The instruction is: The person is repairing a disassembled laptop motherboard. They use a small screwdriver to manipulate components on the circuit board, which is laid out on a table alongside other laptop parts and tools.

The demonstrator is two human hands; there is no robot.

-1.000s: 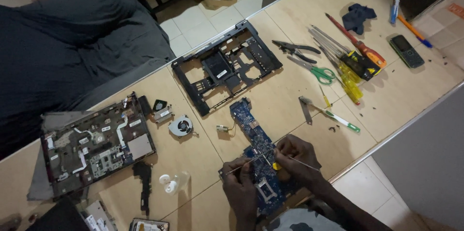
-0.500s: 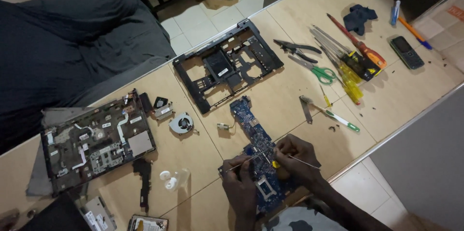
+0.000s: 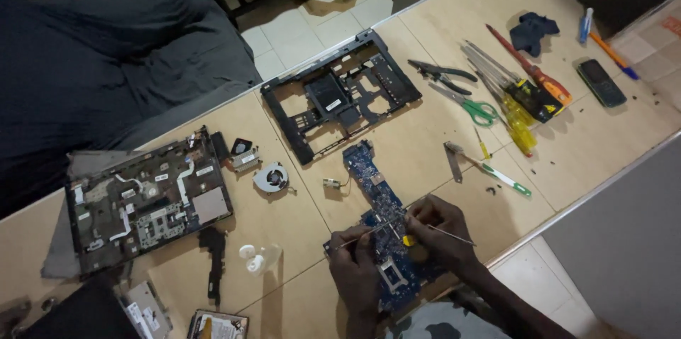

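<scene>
Blue circuit board (image 3: 383,218) lies on counter (image 3: 425,147) near its front edge; left hand (image 3: 355,268) grips thin probe (image 3: 365,234), right hand (image 3: 440,229) pinches second tool (image 3: 454,234); advisable: steady wrists, light pressure.

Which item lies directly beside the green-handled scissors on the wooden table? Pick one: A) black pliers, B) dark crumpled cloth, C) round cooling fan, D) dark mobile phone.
A: the black pliers lie just up-left of the green-handled scissors; fan, phone and cloth sit farther off.
</scene>
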